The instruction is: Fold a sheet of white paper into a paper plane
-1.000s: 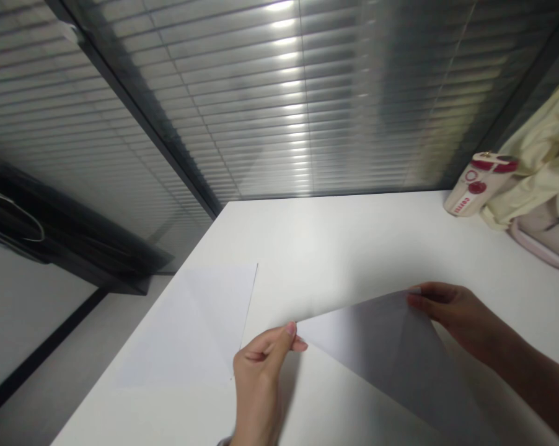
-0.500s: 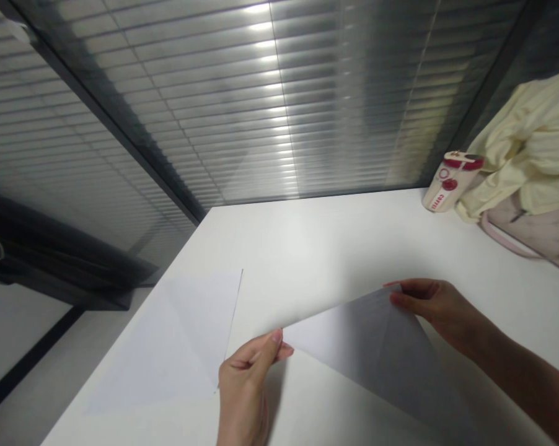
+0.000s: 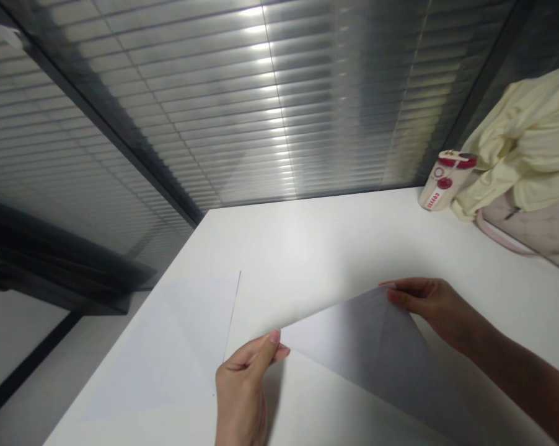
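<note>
A folded sheet of paper (image 3: 354, 341) is stretched between my two hands over the white table. My left hand (image 3: 251, 371) pinches its left corner between thumb and fingers. At the upper right corner, my right hand (image 3: 423, 300) grips the paper the same way. The sheet's lower right part fades into shadow near the bottom of the view. Left of my left hand, a second piece of white paper (image 3: 168, 347) with a faint diagonal crease lies on the table.
The white table (image 3: 298, 241) ends at a blind-covered glass wall (image 3: 242, 111). At the back right stand a cream and red coffee cup (image 3: 444, 183), a pale yellow cloth (image 3: 535, 130) and a pink bag (image 3: 535, 226). A dark object (image 3: 51, 254) sits beyond the left edge.
The view has shifted slightly, so the cup, cloth and bag appear a little further left. Both hands keep their hold on the paper in nearly the same pose.
</note>
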Demonstrator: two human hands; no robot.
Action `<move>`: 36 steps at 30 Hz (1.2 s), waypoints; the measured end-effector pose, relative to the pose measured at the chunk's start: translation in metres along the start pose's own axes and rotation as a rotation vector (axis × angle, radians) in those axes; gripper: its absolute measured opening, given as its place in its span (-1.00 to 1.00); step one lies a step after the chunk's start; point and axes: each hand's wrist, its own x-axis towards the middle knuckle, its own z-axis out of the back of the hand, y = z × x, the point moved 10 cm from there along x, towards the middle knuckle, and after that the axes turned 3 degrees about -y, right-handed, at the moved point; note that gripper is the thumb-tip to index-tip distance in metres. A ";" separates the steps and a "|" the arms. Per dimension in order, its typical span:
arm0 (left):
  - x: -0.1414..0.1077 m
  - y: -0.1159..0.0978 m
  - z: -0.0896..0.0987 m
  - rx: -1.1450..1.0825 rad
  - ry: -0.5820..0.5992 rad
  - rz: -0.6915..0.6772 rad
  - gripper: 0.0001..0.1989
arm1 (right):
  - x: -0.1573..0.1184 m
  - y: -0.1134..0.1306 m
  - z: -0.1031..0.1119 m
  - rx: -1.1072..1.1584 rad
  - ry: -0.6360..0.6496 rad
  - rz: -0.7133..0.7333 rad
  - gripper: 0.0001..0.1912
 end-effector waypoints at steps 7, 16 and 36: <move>-0.003 -0.010 -0.005 -0.011 0.035 -0.069 -0.77 | 0.001 -0.005 0.000 -0.006 0.010 -0.035 -0.56; -0.006 -0.013 -0.007 -0.010 0.083 -0.124 -0.77 | -0.003 0.000 -0.002 0.004 -0.037 -0.022 -0.60; -0.025 -0.011 -0.022 0.107 0.249 -0.069 -0.55 | 0.012 0.000 -0.001 -0.149 -0.044 0.093 -0.59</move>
